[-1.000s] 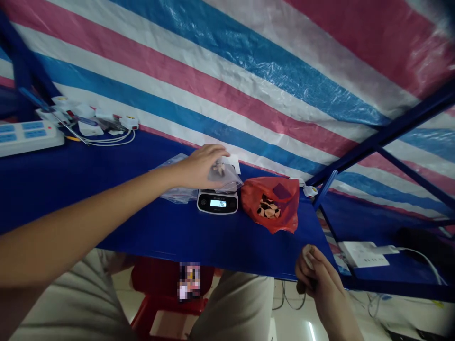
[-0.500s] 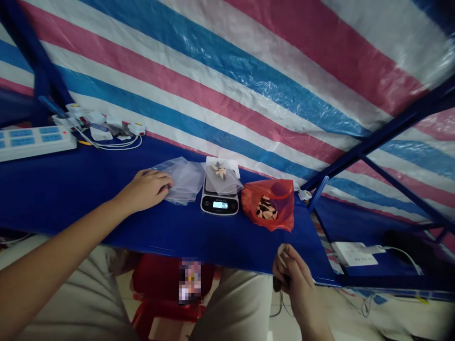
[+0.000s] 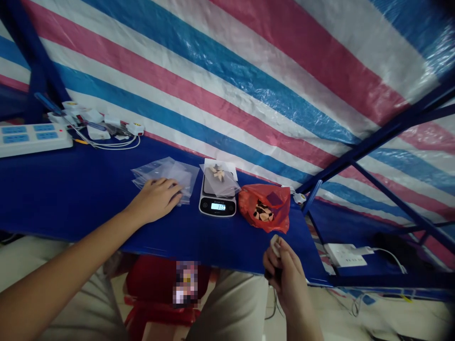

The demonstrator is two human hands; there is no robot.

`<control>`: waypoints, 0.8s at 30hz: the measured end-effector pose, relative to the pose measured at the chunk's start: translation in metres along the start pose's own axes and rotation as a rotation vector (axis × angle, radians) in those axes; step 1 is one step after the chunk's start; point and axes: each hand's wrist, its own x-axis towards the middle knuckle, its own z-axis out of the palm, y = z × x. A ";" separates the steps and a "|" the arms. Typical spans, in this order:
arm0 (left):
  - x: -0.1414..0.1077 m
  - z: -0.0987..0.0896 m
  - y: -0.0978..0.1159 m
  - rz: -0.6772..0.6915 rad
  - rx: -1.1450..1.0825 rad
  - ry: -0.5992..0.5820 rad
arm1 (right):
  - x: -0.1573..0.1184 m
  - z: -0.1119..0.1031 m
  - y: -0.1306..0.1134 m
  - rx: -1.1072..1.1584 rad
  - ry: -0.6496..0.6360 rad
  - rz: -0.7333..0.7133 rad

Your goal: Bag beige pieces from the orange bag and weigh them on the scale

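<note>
My left hand lies over a loose stack of clear plastic bags, its fingers stretched out on them. Beside the stack stands a small white digital scale with a lit display. On its plate a clear plastic bag contains several pale and dark pieces. An open red plastic bag, right of the scale, holds more such flat pieces. Near the table's front edge my right hand is closed, pinching a small pale flat piece whose kind I cannot make out.
White power strips stand at the left and right. White plugs and cables lie at the back left. A striped plastic sheet hangs behind the blue table. Below its edge is a red stool between my legs.
My left hand has slid right and nearer over the bags, and the stack has spread to the left. The scale's reading has changed. My right hand still pinches the pale piece.
</note>
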 end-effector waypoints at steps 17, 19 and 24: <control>0.080 -0.027 0.031 0.073 -0.402 0.366 | 0.072 0.027 0.058 -0.297 0.114 -0.232; 0.104 -0.022 0.024 -0.025 -0.453 0.403 | 0.081 0.028 0.059 -0.526 0.150 -0.348; 0.147 0.000 0.007 -0.167 -0.494 0.314 | 0.085 0.032 0.064 -0.821 0.270 -0.602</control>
